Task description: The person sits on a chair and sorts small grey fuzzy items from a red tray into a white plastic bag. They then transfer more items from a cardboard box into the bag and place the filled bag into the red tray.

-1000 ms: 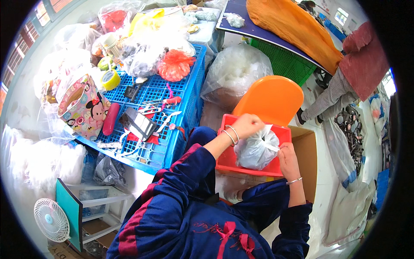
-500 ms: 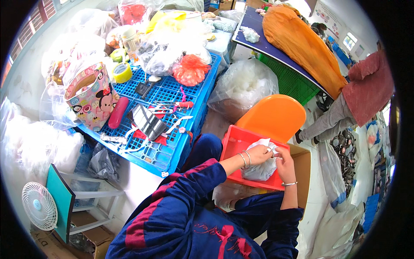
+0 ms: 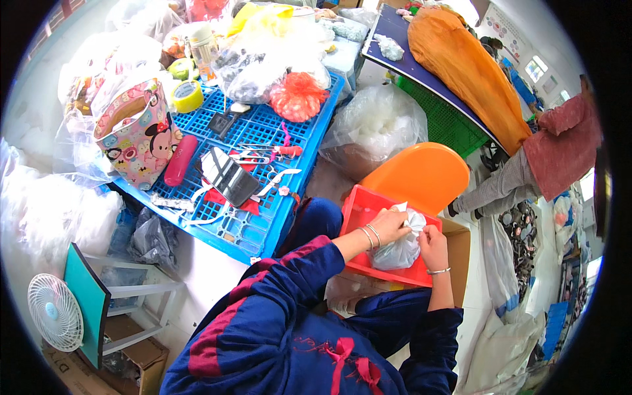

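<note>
A whitish plastic bag (image 3: 397,255), its contents too hazy to make out, rests inside a red plastic bin (image 3: 356,208) at my lap. My left hand (image 3: 390,226) comes from the left with two bangles at the wrist, its fingers closed on the bag's gathered top. Facing it on the right, my right hand (image 3: 433,249) wears one bangle and pinches the bag's other upper edge. The twisted mouth of the bag stands up between the two hands. Some fingertips are hidden behind the folds.
An orange chair seat (image 3: 420,178) adjoins the bin's far side, with a cardboard box (image 3: 459,253) at its right. Left is a blue pallet table (image 3: 250,238) with a phone (image 3: 227,176), scissors and tape (image 3: 187,96). A person in a red top (image 3: 567,151) stands at right.
My hands have drawn slightly apart, the left shifting left and the right lower. More of the bag's white top now shows between them. The whole view has tilted slightly.
</note>
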A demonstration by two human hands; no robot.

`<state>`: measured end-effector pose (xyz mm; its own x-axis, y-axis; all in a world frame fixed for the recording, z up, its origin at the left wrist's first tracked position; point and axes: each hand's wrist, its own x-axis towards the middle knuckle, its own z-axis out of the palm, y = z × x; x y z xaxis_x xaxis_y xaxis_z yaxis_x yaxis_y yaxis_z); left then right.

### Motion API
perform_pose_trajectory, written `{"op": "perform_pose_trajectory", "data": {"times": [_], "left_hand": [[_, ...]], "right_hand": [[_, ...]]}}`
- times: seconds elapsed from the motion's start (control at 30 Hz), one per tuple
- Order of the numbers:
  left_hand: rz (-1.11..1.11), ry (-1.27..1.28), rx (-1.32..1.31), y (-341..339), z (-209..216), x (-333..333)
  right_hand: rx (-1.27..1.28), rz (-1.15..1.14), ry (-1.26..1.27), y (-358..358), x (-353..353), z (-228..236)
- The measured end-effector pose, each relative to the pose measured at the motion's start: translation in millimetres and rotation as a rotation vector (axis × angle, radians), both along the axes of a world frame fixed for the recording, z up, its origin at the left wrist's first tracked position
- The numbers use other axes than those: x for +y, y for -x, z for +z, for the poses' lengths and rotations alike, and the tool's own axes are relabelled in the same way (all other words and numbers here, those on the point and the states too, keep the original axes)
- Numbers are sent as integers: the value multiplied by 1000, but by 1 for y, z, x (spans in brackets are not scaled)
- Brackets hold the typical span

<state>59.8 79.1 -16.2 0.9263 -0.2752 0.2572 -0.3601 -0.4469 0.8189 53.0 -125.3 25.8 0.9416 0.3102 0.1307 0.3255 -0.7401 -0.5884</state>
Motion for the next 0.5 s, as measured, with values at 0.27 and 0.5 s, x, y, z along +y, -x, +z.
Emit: {"op": "perform_pose_trajectory", "data": {"times": [0.27,0.5], "left_hand": [[-275,343,545,-7,-1,11],[-160,780,975,-13,-22,8]], "right_hand": [[376,-168,-526,10,7,-5],[488,-147,-423,39,19,-10]]}}
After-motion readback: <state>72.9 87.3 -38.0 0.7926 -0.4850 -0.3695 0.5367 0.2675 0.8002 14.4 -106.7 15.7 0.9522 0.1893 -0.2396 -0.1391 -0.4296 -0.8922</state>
